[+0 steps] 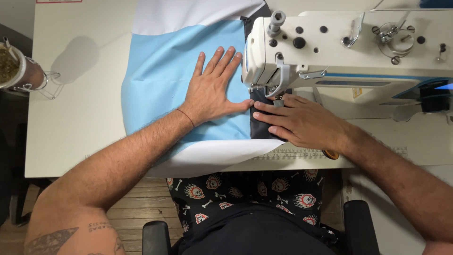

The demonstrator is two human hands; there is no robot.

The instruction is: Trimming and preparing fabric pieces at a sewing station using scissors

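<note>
My left hand [212, 89] lies flat, fingers spread, on light blue fabric [155, 80] just left of the sewing machine's head [264, 52]. Its thumb points toward the needle area. My right hand [302, 123] rests palm down on a dark fabric strip [259, 130] below the presser foot [278, 99], fingertips pointing left and nearly meeting the left thumb. White fabric [207, 158] borders the blue piece at the front and the back. The needle itself is hidden behind the machine head.
The white sewing machine [358, 47] fills the right half of the white table [75, 127]. A cup in a wire holder [19, 71] stands at the table's left edge. A ruler strip [292, 153] runs along the front edge. Chair armrests [361, 222] sit below.
</note>
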